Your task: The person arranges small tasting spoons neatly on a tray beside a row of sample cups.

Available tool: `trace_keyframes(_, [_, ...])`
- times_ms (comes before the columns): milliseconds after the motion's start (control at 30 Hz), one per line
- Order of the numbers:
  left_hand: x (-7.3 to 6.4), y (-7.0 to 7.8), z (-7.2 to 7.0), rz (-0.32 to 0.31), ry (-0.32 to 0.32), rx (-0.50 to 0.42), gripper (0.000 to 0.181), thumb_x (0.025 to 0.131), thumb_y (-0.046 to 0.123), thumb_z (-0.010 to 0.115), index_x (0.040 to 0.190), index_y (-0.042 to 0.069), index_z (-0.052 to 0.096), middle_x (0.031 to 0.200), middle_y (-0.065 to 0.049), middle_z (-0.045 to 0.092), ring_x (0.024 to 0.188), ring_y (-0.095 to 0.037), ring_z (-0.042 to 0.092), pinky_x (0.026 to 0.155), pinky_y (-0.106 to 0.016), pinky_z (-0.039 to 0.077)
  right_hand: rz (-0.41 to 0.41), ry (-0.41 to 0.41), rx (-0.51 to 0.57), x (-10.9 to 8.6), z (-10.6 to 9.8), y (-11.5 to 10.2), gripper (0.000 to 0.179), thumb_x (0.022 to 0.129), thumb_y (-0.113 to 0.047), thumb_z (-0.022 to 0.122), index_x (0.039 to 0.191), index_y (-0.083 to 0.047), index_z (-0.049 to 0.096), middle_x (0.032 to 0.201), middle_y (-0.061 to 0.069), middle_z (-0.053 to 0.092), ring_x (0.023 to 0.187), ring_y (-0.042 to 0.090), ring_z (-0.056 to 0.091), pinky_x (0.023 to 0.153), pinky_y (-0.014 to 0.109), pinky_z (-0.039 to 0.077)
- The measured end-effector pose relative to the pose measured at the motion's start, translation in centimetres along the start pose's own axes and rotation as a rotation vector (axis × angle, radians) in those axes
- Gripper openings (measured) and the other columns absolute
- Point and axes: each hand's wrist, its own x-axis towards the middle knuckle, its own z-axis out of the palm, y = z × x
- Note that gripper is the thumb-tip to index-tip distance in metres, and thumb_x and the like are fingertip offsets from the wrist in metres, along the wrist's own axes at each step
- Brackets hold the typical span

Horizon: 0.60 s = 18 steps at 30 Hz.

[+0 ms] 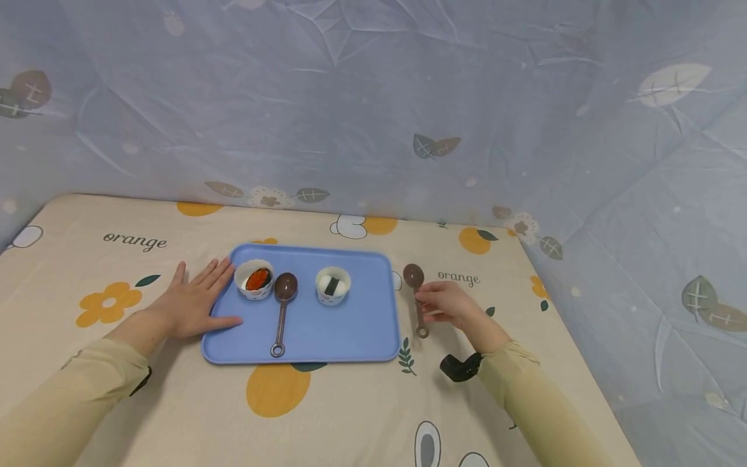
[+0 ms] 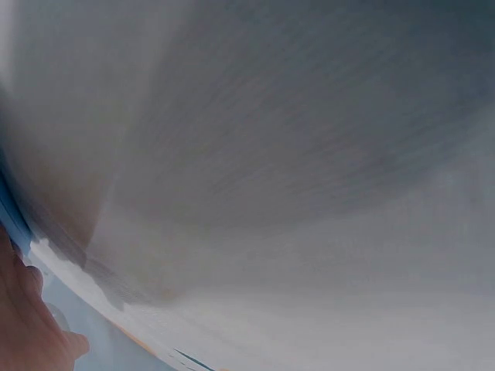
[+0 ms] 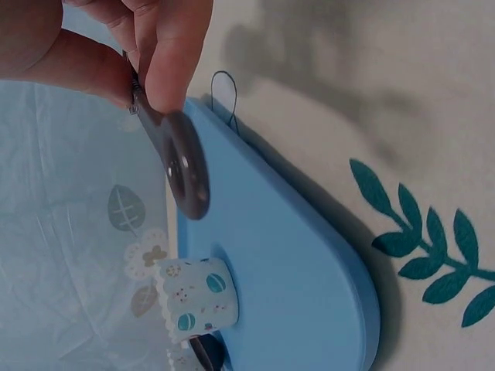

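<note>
My right hand [image 1: 446, 303] pinches the handle of a brown spoon [image 1: 414, 277] just right of the blue tray [image 1: 362, 331]. In the right wrist view the ringed end of the spoon [image 3: 186, 166] sticks out below the fingertips. My left hand [image 1: 195, 301] lies with fingers spread at the tray's left edge, its thumb over the rim. On the tray a second brown spoon [image 1: 281, 318] lies between two paper cups. The left cup [image 1: 251, 295] holds an orange-topped sushi piece [image 1: 259, 279]; the right cup [image 1: 330, 298] holds a white piece with a dark band [image 1: 332, 285].
A cream cloth [image 1: 362, 415] printed with oranges, leaves and rabbits covers the table. Grey-blue fabric [image 1: 373, 117] hangs behind it and along the right side. A black wrist camera [image 1: 460, 368] juts from below the right sleeve.
</note>
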Motion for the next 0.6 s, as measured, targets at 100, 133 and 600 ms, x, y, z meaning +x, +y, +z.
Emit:
trace_keyframes(100, [0.0,-0.1,0.1,-0.003,-0.001,-0.008,0.109,0.076,0.074,0.049,0.146,-0.004,0.016,0.154,-0.023,0.015,0.141,-0.043,0.016,0.106,-0.071,-0.002,0.004,0.006,-0.007,0.0,0.4,-0.2,0.030,0.093,-0.014,0.054,0.118,0.002,0.057,0.085,0.001,0.059,0.074,0.011,0.058,0.067,0.023,0.056])
trace_keyframes(133, [0.0,-0.1,0.1,-0.003,-0.001,-0.008,0.109,0.076,0.074,0.049,0.146,-0.004,0.016,0.154,-0.023,0.015,0.141,-0.043,0.016,0.106,-0.072,-0.002,0.004,0.005,-0.006,0.0,0.5,-0.3,0.030,0.093,-0.014,0.054,0.118,0.002,0.058,0.086,0.002,0.060,0.074,0.011,0.058,0.067,0.023,0.056])
trace_keyframes(600, [0.0,-0.1,-0.1,-0.001,-0.010,-0.011,0.110,0.076,0.074,0.048,0.146,-0.004,0.016,0.154,-0.023,0.014,0.141,-0.044,0.015,0.106,-0.071,-0.003,-0.015,-0.013,0.003,0.5,2.0,-1.0,0.028,0.091,-0.012,0.056,0.116,0.003,0.059,0.084,0.001,0.059,0.071,0.010,0.058,0.066,0.023,0.056])
